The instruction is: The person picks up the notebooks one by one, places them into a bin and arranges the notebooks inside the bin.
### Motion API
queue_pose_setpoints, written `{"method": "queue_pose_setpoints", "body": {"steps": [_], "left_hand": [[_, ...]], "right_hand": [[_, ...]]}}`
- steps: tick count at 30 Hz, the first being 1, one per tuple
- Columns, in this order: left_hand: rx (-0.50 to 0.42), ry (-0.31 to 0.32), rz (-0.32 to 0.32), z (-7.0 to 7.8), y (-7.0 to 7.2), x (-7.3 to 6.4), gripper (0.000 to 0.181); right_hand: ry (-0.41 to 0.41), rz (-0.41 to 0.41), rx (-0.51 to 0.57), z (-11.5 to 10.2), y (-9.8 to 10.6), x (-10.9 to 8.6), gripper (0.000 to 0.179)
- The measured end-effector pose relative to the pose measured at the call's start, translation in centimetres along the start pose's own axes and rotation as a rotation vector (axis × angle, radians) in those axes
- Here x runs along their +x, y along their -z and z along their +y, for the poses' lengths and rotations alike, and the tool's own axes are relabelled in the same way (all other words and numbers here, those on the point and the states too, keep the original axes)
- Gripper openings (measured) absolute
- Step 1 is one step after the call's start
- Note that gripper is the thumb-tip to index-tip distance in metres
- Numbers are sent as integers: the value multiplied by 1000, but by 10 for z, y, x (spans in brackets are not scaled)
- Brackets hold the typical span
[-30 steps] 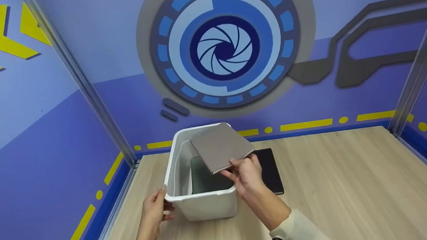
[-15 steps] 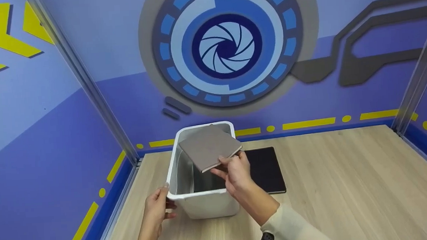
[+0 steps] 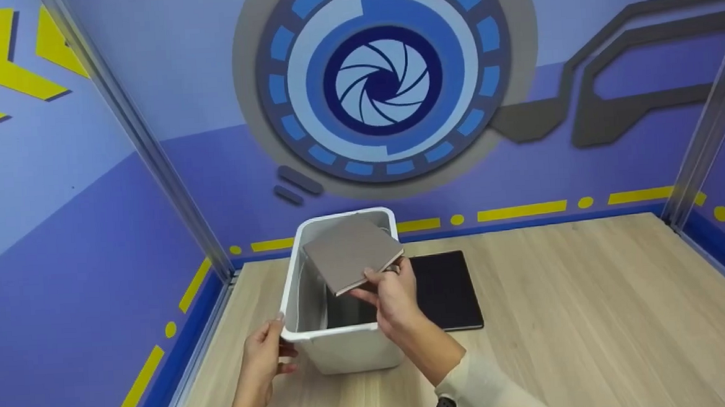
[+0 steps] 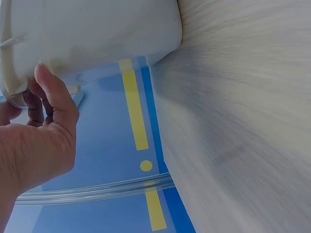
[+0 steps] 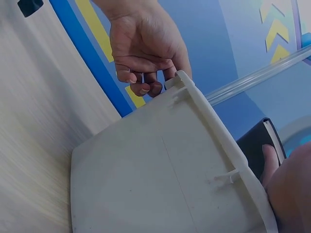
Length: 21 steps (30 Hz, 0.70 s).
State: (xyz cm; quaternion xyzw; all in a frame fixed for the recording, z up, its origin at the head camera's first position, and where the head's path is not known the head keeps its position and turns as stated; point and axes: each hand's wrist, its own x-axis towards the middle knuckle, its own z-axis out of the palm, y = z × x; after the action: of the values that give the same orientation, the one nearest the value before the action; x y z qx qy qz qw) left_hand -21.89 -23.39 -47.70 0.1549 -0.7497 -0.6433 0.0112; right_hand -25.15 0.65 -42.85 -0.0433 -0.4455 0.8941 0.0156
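A taupe hardcover notebook (image 3: 353, 253) is tilted over the mouth of a white plastic bin (image 3: 345, 352). My right hand (image 3: 397, 296) holds the notebook by its near right edge, thumb on the cover and fingers beneath. At the bin's front left corner, my left hand (image 3: 260, 353) grips the rim; in the left wrist view this hand (image 4: 46, 121) has its fingers curled at the rim. Inside the bin lies a dark green flat item (image 3: 346, 311), partly covered by the notebook. The right wrist view shows the notebook's page edge (image 5: 274, 138) above the rim.
Flat on the wooden table (image 3: 567, 317), just right of the bin, lies a black notebook (image 3: 449, 292), partly behind my right hand. A blue-purple printed wall (image 3: 213, 193) stands close behind the bin. A metal post (image 3: 142, 140) rises at the left corner.
My right hand has moved left with the taupe notebook, bringing it further over the bin and uncovering more of the black notebook. The left hand has stayed at the rim.
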Motion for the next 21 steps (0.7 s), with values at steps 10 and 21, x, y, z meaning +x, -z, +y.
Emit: {"method": "queue_pose_setpoints", "body": {"steps": [10, 21], "left_hand": [[2, 1, -8, -1, -1, 0, 45], [1, 15, 5, -2, -1, 1, 44]], "right_hand": [[10, 14, -28, 4, 0, 3, 56], [14, 2, -28, 4, 2, 2, 53]]}}
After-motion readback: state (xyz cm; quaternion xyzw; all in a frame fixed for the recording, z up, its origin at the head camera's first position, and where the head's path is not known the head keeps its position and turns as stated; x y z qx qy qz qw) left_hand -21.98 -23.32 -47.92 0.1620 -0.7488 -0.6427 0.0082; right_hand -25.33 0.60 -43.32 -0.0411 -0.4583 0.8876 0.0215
